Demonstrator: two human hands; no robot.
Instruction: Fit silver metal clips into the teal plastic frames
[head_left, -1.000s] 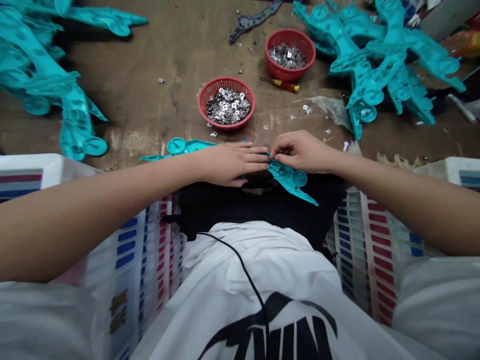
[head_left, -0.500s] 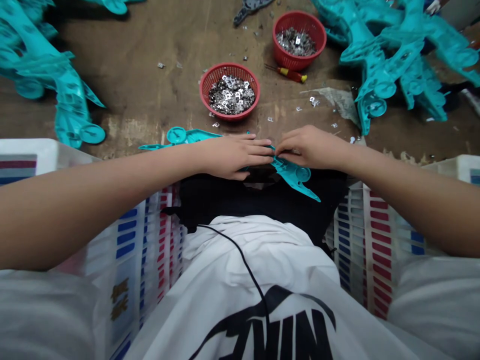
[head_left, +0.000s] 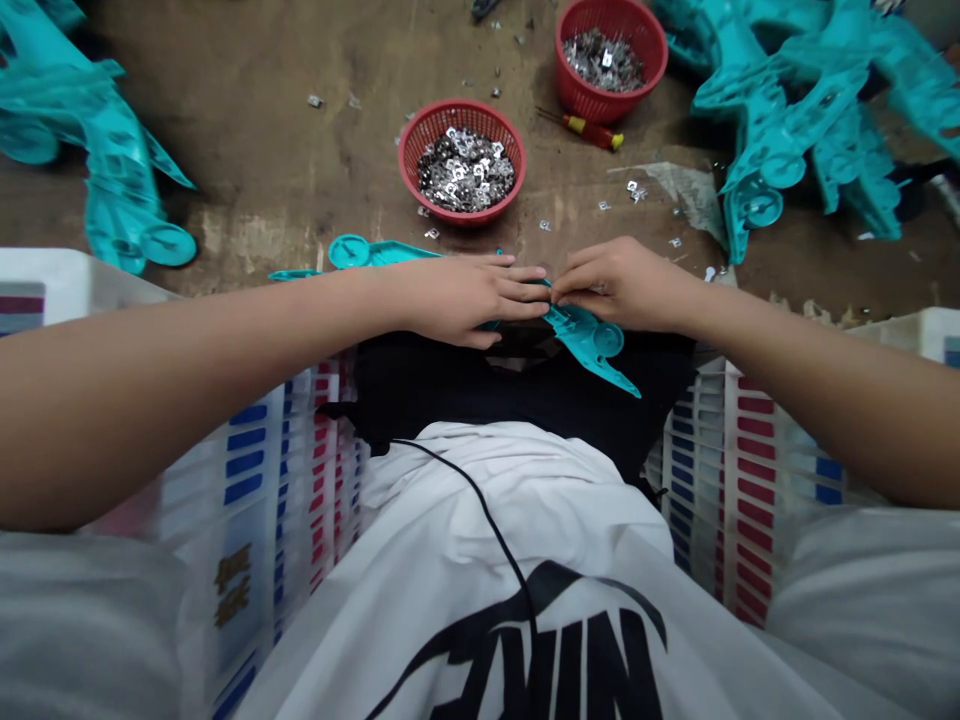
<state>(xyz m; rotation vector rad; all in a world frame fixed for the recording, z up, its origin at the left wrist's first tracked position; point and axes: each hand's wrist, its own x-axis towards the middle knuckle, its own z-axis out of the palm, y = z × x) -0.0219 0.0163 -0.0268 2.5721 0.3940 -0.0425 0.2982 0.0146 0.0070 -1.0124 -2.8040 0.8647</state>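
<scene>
"How do the hands stand on your end?"

"From my remote view, I have the left hand [head_left: 476, 298] laid palm down across the teal plastic part [head_left: 589, 338], fingers nearly straight and pointing right, thumb apart and nearer the body. I read it as spread flat, not clamped."

"And the right?"

"I see the right hand [head_left: 626, 288] arched, knuckles up, fingers curled so the tips come down to the part just beside the left fingertips. Whether they pinch something I cannot tell; the contact is hidden."

"Where does the part lie?"

"At the near edge of the table [head_left: 262, 130], slanting down to the right, its pointed right end out over the black cloth [head_left: 427, 385] on the lap. The left hand covers its middle."

"Forearms?"

"My left forearm [head_left: 285, 315] comes in from the left, rising slightly toward the wrist; my right forearm [head_left: 787, 370] slopes up from the lower right. Just beyond the hands I have a red basket [head_left: 462, 217] of small metal pieces, and a yellow-and-red screwdriver [head_left: 591, 131] farther off to the right."
</scene>
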